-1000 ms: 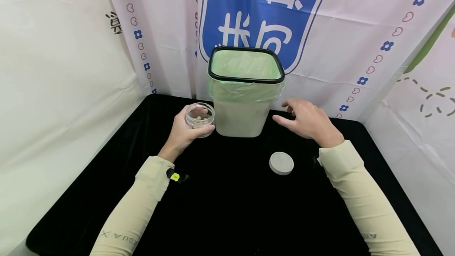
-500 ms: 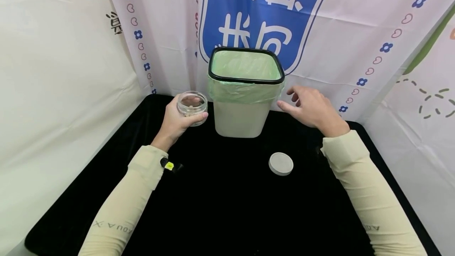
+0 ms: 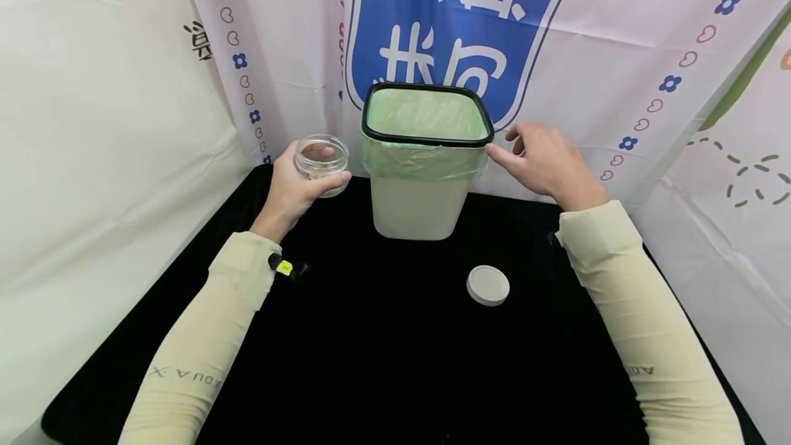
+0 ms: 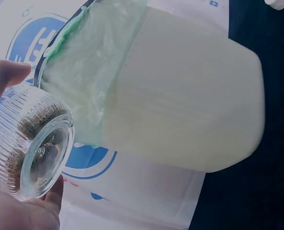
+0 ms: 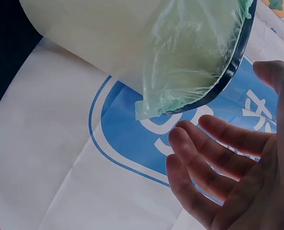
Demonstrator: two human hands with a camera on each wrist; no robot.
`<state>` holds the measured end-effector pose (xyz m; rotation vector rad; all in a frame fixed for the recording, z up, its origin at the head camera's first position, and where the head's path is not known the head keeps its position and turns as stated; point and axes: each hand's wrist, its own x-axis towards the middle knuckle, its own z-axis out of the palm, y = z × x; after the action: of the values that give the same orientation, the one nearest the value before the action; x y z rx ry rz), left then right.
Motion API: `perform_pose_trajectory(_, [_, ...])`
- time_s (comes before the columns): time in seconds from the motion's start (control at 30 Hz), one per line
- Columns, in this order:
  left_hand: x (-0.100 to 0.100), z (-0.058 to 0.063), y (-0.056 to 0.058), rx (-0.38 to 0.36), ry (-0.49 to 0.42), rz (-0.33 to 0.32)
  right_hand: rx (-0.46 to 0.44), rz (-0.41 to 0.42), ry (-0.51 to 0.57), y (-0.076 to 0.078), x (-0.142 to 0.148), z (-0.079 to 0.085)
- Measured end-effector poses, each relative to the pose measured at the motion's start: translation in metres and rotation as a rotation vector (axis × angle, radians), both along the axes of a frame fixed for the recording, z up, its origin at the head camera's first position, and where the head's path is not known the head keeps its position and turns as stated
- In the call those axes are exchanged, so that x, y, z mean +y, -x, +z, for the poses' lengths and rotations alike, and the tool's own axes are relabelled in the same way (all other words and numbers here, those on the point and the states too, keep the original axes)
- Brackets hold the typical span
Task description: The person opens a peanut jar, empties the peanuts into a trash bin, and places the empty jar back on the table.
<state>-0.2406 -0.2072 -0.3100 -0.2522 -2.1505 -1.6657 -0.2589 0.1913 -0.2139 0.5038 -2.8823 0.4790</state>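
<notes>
My left hand (image 3: 285, 187) grips a clear glass jar (image 3: 321, 162) with no lid on it, raised to the left of the bin. Through the ribbed wall of the jar (image 4: 34, 139) in the left wrist view, small brownish bits show; their kind is unclear. A pale bin (image 3: 420, 204) with a black rim and a green bag lining stands between my hands. Beside its right rim, my right hand (image 3: 550, 165) hovers with loosely bent fingers (image 5: 189, 151) and holds nothing. The right wrist view shows those fingers apart from the bag (image 5: 189, 57).
A round white lid (image 3: 488, 286) lies on the black tabletop (image 3: 395, 349), nearer to me than the bin and to its right. Behind the bin hangs a printed cloth (image 3: 296, 33) with a blue emblem. Plain white cloth (image 3: 111, 122) walls the left side.
My left hand has risen and shifted left and away with the jar. My right hand has also risen, to the height of the bin's rim. Bin and lid have stayed put.
</notes>
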Motion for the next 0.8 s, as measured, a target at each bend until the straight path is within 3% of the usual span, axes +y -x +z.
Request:
perform_pose_trajectory(0.23, [-0.003,0.020,0.010,0.017,0.008,0.021,-0.002,-0.035,0.023,0.009,-0.006,0.010])
perform_pose_trajectory(0.53, [-0.003,0.046,0.022,0.041,0.033,0.048,-0.073,-0.085,0.024,0.022,-0.017,0.023])
perform_pose_trajectory(0.8, [0.000,0.059,0.034,0.042,0.075,0.053,-0.091,-0.142,0.044,0.033,-0.026,0.027])
